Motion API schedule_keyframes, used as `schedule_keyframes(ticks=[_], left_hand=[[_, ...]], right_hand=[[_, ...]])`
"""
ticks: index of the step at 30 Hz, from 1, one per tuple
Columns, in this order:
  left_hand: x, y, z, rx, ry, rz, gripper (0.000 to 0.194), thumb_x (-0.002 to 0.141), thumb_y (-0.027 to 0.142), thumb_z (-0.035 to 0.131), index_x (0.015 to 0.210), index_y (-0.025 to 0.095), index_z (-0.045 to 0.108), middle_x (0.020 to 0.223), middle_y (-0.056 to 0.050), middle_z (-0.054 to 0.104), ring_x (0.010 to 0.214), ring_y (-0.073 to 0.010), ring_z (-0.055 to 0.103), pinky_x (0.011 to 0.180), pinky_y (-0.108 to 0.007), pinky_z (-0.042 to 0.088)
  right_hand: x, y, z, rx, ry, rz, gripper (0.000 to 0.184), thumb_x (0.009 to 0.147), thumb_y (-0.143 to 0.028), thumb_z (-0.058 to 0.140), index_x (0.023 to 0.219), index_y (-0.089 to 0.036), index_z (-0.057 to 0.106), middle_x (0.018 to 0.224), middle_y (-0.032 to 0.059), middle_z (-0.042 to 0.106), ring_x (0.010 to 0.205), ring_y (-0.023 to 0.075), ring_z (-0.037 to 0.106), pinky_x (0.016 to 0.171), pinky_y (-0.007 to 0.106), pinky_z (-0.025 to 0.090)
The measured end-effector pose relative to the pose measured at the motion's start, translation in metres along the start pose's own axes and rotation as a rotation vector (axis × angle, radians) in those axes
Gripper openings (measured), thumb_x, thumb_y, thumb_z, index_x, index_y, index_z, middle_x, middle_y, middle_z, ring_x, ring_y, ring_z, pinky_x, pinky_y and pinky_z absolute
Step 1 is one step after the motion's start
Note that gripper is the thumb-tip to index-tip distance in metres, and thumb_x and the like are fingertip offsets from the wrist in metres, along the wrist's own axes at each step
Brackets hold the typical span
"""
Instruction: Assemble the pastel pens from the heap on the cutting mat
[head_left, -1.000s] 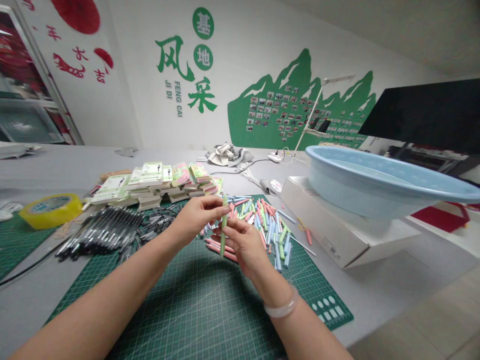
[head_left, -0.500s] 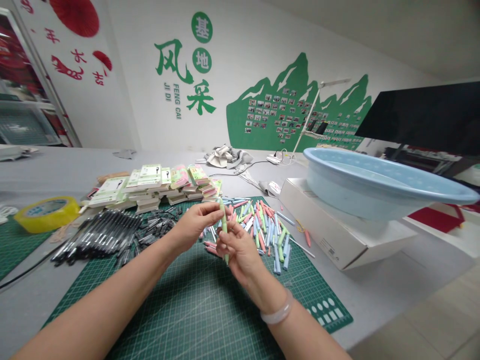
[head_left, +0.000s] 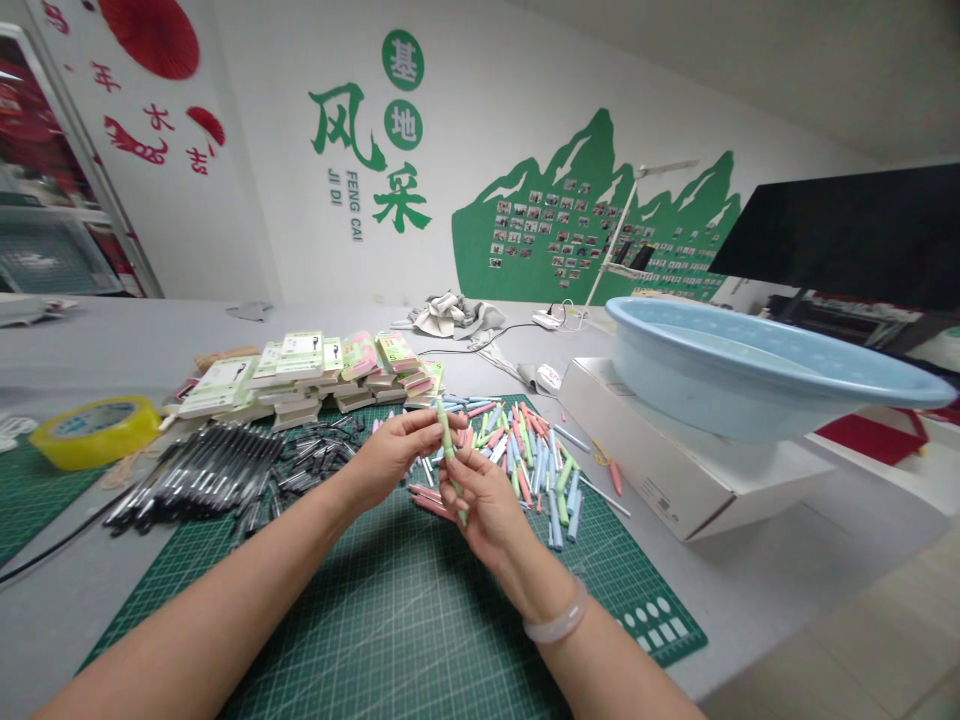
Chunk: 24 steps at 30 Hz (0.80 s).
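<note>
A pale green pen [head_left: 450, 450] stands tilted between my hands, its lower end leaning to the right. My left hand [head_left: 394, 458] pinches its upper part. My right hand [head_left: 480, 510] closes on its lower half, and the fingers hide part of the barrel. Just beyond my hands lies a loose pile of pastel pink, blue and green pens [head_left: 525, 465]. To the left lies a heap of black pens [head_left: 214, 480]. Both hands are above a green cutting mat [head_left: 390, 620]. A translucent bangle [head_left: 556, 615] circles my right wrist.
Stacks of packaged cards [head_left: 315, 370] stand behind the pens. A yellow tape roll [head_left: 97, 432] lies at the left. A pale blue basin [head_left: 750, 375] rests on a white box [head_left: 675, 460] at the right. Crumpled grey cloth [head_left: 450, 315] and cables lie farther back.
The green pen has gone from nearly upright to leaning, its lower end swung right. My hands have turned it slightly, and the view has shifted a little.
</note>
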<state>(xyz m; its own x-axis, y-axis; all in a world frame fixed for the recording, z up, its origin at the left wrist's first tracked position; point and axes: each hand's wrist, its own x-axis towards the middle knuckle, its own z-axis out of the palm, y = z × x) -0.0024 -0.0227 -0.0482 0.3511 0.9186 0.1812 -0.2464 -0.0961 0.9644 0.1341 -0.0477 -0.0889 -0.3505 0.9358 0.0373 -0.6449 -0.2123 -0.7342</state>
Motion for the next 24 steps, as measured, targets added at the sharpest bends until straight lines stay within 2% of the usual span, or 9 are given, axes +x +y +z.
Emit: schedule_keyframes(ticks=[3,5,8,10,12,16,20,22,24], left_hand=[[-0.002,0.004,0.004,-0.032,-0.025,0.019,0.032,0.081,0.028,0.057,0.110,0.017,0.062,0.079,-0.003,0.062,0.068,-0.0118,0.052,0.063,-0.023,0.038],[-0.002,0.004,0.008,-0.018,0.016,0.055,0.034,0.078,0.026,0.061,0.111,0.019,0.060,0.081,-0.002,0.062,0.069,-0.0114,0.052,0.064,-0.022,0.038],[-0.001,0.000,0.009,0.030,0.147,0.123,0.027,0.067,0.022,0.072,0.092,0.018,0.063,0.079,0.001,0.060,0.073,-0.0109,0.053,0.066,-0.021,0.038],[0.000,-0.003,0.009,0.029,0.177,0.120,0.019,0.065,0.021,0.074,0.080,0.016,0.063,0.073,0.001,0.060,0.069,-0.0101,0.052,0.064,-0.020,0.038],[0.000,-0.003,0.009,-0.013,0.136,0.065,0.020,0.068,0.024,0.072,0.083,0.015,0.064,0.075,-0.001,0.063,0.067,-0.0112,0.054,0.064,-0.022,0.039],[-0.001,0.001,0.011,-0.095,0.064,0.008,0.039,0.074,0.030,0.066,0.111,0.019,0.058,0.096,-0.008,0.067,0.084,-0.0179,0.060,0.073,-0.028,0.043],[0.000,0.001,0.011,-0.040,0.225,0.065,0.035,0.063,0.022,0.076,0.095,0.016,0.062,0.084,-0.004,0.067,0.081,-0.0157,0.060,0.073,-0.025,0.043],[0.001,0.001,0.009,-0.063,0.207,0.043,0.031,0.064,0.023,0.075,0.090,0.015,0.062,0.079,-0.004,0.067,0.075,-0.0154,0.060,0.071,-0.025,0.044],[0.001,0.001,0.010,-0.110,0.119,0.015,0.030,0.070,0.027,0.070,0.095,0.015,0.061,0.089,-0.007,0.068,0.081,-0.0174,0.061,0.074,-0.028,0.045]], right_hand=[[0.001,0.000,-0.002,-0.028,-0.018,-0.005,0.018,0.074,-0.029,0.068,0.080,-0.014,0.063,0.070,0.0018,0.061,0.050,0.0054,0.050,0.049,0.017,0.042],[0.001,0.001,-0.002,-0.056,-0.004,-0.023,0.017,0.074,-0.028,0.069,0.080,-0.014,0.062,0.071,0.0011,0.061,0.053,0.0060,0.052,0.053,0.018,0.045],[0.000,0.000,-0.001,-0.095,0.035,-0.034,0.017,0.071,-0.027,0.072,0.077,-0.016,0.060,0.069,-0.0007,0.061,0.057,0.0074,0.054,0.058,0.021,0.048],[-0.001,0.000,-0.001,-0.100,0.040,-0.021,0.019,0.071,-0.029,0.072,0.076,-0.016,0.059,0.069,-0.0010,0.060,0.057,0.0078,0.055,0.059,0.022,0.050],[0.000,0.000,-0.001,-0.086,0.037,0.002,0.019,0.072,-0.031,0.071,0.079,-0.016,0.060,0.071,-0.0004,0.061,0.057,0.0074,0.055,0.059,0.022,0.050],[0.001,0.000,-0.002,-0.063,0.041,0.006,0.023,0.073,-0.034,0.069,0.082,-0.016,0.060,0.072,0.0004,0.061,0.056,0.0076,0.055,0.060,0.024,0.051],[0.001,0.000,-0.001,-0.076,0.027,-0.012,0.021,0.073,-0.032,0.070,0.081,-0.016,0.061,0.074,0.0006,0.061,0.058,0.0076,0.056,0.060,0.022,0.051],[0.001,0.000,-0.001,-0.056,0.010,-0.022,0.020,0.074,-0.031,0.069,0.081,-0.015,0.061,0.074,0.0009,0.062,0.058,0.0068,0.056,0.060,0.020,0.050],[0.001,0.000,-0.001,-0.041,0.007,-0.028,0.020,0.075,-0.032,0.069,0.081,-0.015,0.061,0.074,0.0011,0.062,0.058,0.0065,0.055,0.059,0.019,0.049]])
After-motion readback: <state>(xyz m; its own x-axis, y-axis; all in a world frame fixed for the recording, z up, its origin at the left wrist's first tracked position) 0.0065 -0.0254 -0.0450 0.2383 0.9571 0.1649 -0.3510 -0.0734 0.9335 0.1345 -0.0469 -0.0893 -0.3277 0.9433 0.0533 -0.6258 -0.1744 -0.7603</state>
